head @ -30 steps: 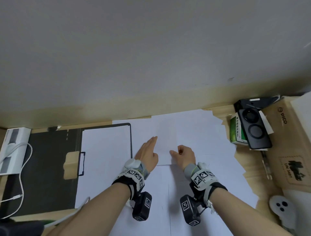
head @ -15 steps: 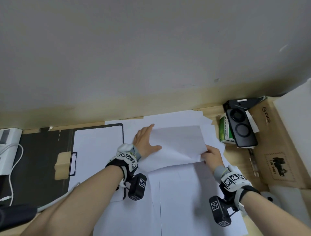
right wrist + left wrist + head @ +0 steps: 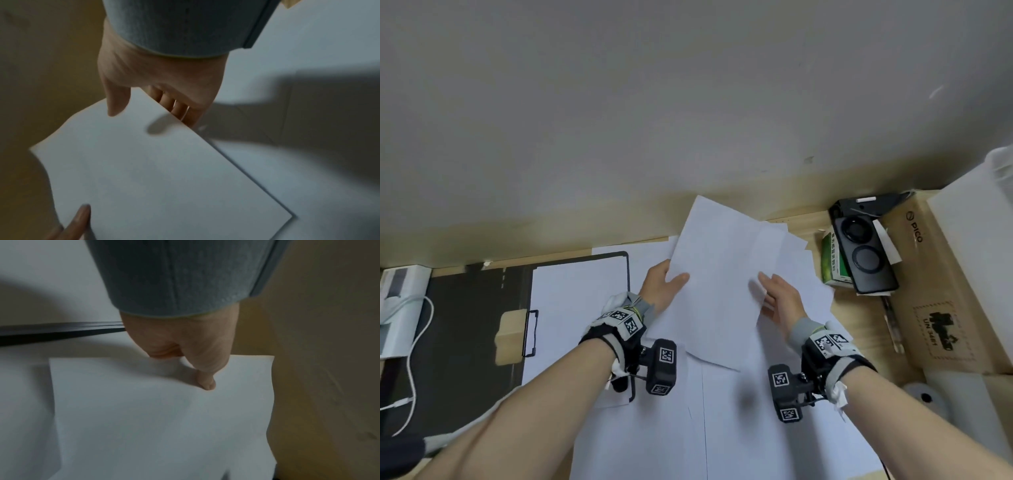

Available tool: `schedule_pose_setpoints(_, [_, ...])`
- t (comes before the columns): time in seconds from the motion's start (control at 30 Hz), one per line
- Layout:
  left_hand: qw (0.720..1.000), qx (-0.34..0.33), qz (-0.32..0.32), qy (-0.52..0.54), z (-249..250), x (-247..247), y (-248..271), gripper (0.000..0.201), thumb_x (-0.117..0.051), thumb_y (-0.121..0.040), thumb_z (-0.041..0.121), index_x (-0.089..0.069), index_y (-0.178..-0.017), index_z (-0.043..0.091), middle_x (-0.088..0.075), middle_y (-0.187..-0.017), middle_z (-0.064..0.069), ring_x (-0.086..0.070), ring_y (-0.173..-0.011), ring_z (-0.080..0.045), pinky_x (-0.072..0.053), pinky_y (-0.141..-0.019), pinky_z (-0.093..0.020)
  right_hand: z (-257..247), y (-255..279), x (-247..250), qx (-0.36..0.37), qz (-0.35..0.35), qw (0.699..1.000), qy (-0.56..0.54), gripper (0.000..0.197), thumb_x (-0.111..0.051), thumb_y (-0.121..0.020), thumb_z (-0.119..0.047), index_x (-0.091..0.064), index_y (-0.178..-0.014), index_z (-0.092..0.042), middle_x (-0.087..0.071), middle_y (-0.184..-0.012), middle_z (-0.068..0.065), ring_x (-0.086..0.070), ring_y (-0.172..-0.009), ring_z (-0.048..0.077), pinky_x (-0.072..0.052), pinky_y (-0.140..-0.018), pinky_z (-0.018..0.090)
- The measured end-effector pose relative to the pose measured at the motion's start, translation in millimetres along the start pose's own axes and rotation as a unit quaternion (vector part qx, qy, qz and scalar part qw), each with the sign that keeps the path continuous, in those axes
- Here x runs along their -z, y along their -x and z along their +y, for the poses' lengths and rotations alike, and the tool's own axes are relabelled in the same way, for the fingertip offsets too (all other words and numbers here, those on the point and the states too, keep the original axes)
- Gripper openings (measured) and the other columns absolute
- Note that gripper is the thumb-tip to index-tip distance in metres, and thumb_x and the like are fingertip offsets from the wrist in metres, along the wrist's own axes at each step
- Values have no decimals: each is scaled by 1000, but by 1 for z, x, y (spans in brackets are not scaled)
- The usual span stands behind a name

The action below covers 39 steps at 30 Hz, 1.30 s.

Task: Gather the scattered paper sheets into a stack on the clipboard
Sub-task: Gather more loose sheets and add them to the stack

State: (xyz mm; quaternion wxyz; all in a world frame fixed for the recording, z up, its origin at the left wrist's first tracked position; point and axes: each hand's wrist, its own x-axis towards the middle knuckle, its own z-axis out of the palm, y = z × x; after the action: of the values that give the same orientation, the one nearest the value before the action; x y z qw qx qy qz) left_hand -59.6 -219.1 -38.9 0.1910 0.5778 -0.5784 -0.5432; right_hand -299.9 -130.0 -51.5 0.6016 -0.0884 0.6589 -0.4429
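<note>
Fingers point(image 3: 176, 108) tucked beneath, thumb on top: a white sheet point(image 3: 719, 291) is pinched from both sides.
It is held tilted above loose papers point(image 3: 722, 428) by the left hand point(image 3: 662, 286) and right hand point(image 3: 780, 298), just right of the clipboard point(image 3: 578, 308).

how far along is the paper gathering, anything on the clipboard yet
Early. The clipboard already holds white paper. In hand: the left hand and right hand hold a lifted sheet, fanned ones behind it. Left: loose sheets lie on the desk, and the held ones need placing.
</note>
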Motion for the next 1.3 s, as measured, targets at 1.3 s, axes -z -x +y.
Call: schedule_pose_setpoints(1.3, [912, 331, 169, -171, -76, 118, 51, 36, -49, -93, 2, -48, -128, -7, -45, -141, -23, -46, -128, -38, -38, -102, -36, 26, 25, -50, 72, 105, 949, 288, 20, -75, -71, -26, -59, -75, -14, -68, -80, 5, -61, -70, 25, -54, -62, 37])
